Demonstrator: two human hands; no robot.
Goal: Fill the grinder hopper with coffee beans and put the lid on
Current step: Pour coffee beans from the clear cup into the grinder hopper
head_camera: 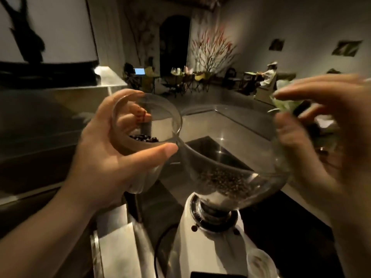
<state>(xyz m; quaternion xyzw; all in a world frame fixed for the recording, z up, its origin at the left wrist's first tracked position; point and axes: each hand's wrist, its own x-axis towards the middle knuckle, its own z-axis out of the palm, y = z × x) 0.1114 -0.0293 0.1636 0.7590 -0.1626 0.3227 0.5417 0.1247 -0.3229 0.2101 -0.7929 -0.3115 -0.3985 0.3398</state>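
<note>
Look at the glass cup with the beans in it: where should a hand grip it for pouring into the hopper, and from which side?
Grip the glass cup round its side wall, coming from the left, away from the hopper. Its wall is round and handleless, and its rim already sits against the hopper's rim, so that side must stay free. The left hand holds it this way.

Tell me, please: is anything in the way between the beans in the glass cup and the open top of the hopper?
Nothing visible blocks it. The left hand holds the glass cup with its rim against the hopper rim, and the hopper has no lid on. The right hand is at the far rim, blurred.
</note>
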